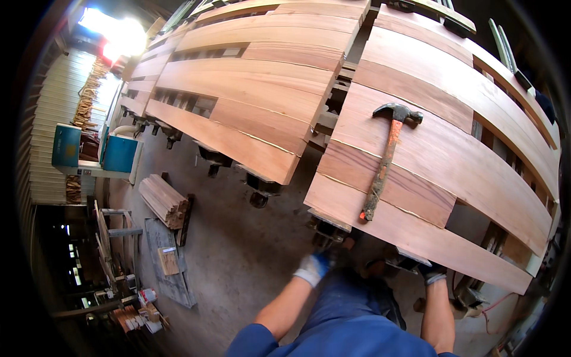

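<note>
In front of me lies a panel of glued wooden boards (416, 143), with squeezed-out glue lines and open gaps between some boards. A claw hammer (386, 157) with a worn orange handle rests on it. My left hand (318, 266), in a blue and white glove, is below the panel's near edge by a metal clamp (330, 228); its fingers are lost in shadow and blur. Close to another clamp (407, 260) on the same edge is my right hand (433, 273), in a dark glove with a pale cuff. The panel's edge hides its fingers.
A second slatted panel (262, 89) stands to the left across a narrow gap, with clamp ends (259, 184) jutting from its near edge. On the floor at left are a stack of wood strips (163, 199) and a grey board (166, 262). Farther back is a teal machine (119, 153).
</note>
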The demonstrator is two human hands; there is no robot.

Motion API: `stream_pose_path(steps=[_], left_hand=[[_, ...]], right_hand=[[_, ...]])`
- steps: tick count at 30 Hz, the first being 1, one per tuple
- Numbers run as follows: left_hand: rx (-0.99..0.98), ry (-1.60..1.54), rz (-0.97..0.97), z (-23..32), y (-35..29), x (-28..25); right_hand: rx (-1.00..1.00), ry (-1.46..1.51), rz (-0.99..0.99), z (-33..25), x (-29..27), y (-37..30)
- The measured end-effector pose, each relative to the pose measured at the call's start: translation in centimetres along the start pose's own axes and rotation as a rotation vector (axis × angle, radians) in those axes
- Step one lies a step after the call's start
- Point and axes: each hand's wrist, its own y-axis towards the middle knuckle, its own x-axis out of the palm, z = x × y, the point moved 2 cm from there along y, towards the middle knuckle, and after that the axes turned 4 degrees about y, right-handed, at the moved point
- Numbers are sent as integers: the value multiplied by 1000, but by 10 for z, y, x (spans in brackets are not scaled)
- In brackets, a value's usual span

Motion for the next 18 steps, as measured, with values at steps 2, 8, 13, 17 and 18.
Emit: stream_pose_path(steps=[2,8,13,17,18], left_hand=[[234,155,448,71,-17,19],[345,920,375,151,75,224],[219,882,216,167,113,226],[277,765,229,152,116,232],[289,741,239,149,114,236]], right_hand=[[-1,-89,23,1,1,0],[14,-300,67,2,4,1],[39,-416,88,5,12,4],[67,-512,98,10,15,3],[78,-533,100,12,16,4]])
